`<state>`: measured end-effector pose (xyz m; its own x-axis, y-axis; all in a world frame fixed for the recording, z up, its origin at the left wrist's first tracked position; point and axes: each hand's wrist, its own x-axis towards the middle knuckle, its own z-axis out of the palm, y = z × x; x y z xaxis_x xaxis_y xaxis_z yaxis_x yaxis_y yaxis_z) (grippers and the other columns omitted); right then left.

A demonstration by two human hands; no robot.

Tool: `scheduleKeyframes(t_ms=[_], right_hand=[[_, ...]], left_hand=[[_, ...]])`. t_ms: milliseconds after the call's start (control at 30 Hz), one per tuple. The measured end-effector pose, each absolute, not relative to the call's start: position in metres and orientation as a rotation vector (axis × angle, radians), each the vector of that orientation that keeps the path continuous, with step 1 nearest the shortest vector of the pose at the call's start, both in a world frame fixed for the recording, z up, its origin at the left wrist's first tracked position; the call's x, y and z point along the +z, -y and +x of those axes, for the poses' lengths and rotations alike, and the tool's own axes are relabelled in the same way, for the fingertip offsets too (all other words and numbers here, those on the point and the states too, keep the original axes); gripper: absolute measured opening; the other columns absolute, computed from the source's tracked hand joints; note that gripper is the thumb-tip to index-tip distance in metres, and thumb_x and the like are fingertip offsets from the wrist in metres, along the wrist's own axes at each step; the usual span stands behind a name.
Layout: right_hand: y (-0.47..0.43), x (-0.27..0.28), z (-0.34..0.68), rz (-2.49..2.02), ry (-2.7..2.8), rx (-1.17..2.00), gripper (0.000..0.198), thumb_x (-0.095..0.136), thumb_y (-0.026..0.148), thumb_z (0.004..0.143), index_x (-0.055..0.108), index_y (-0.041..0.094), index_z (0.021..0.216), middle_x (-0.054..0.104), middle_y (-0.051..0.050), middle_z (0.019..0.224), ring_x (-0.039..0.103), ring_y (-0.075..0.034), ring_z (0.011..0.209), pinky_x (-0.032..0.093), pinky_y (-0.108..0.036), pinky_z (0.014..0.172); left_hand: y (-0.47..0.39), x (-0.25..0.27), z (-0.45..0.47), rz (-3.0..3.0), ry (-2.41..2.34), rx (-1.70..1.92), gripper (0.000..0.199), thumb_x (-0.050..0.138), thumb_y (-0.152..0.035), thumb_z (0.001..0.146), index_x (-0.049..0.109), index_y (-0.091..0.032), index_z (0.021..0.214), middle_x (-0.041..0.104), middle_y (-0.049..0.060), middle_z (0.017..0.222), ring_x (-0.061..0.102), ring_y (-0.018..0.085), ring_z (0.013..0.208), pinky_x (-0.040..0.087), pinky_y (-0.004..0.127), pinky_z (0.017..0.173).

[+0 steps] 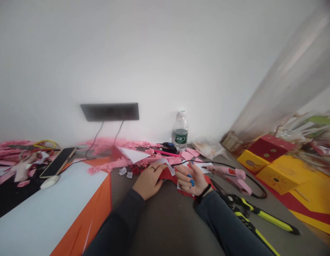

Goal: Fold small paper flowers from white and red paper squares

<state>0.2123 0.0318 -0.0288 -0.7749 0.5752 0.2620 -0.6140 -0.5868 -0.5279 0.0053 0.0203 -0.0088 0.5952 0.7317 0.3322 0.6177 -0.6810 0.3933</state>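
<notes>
My left hand rests on the table with its fingers closed on a piece of red paper. White paper shows beside those fingertips. To the right, my right hand is turned palm up with its fingers curled in and the thumb raised. Whatever those fingers may hold is hidden. Red and white sheets lie under and behind this hand. A pink glue gun lies just right of it. Small white paper flowers and a dark red one sit left of my left hand.
A water bottle stands by the wall. Yellow-handled pliers lie at the right, near yellow and red boxes. At the left are a phone, a white mouse, a pale board and pink paper scraps. A black cable crosses behind my hands.
</notes>
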Motion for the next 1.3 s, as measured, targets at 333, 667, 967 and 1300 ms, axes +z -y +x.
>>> scheduleKeyframes(t_ms=[333,667,967,1300], right_hand=[[-0.027,-0.018,0.201,-0.059,0.737,2.066,0.054,0.056,0.049,0.088,0.023,0.021,0.057,0.022,0.01,0.046,0.008,-0.007,0.037,0.018,-0.018,0.034],[-0.014,-0.021,0.172,-0.82,1.454,1.126,0.039,0.056,0.04,0.091,0.044,0.02,0.059,0.04,0.003,0.056,0.033,-0.013,0.053,0.026,-0.027,0.051],[-0.02,-0.038,0.165,-0.953,1.794,1.033,0.038,0.048,0.038,0.093,0.044,0.019,0.06,0.043,0.003,0.059,0.038,-0.013,0.058,0.031,-0.026,0.056],[-0.025,-0.031,0.167,-0.96,1.526,1.169,0.047,0.054,0.053,0.089,0.044,0.02,0.057,0.041,0.004,0.053,0.036,-0.011,0.051,0.03,-0.025,0.05]], left_hand=[[-0.019,-0.026,0.001,2.409,-1.113,0.752,0.055,0.035,-0.003,0.087,0.046,-0.015,0.14,0.05,0.015,0.143,0.046,0.022,0.134,0.039,0.043,0.113],[-0.013,-0.038,0.006,2.443,-1.111,0.724,0.073,0.039,0.004,0.079,0.035,-0.02,0.148,0.045,0.012,0.149,0.041,0.022,0.138,0.038,0.044,0.114],[-0.015,-0.038,0.007,2.461,-1.129,0.633,0.067,0.036,0.005,0.08,0.04,-0.013,0.144,0.047,0.015,0.147,0.041,0.023,0.138,0.036,0.044,0.116],[-0.014,-0.03,0.006,2.237,-1.164,0.908,0.061,0.03,-0.003,0.09,0.028,-0.014,0.15,0.049,0.015,0.146,0.047,0.022,0.134,0.041,0.041,0.111]])
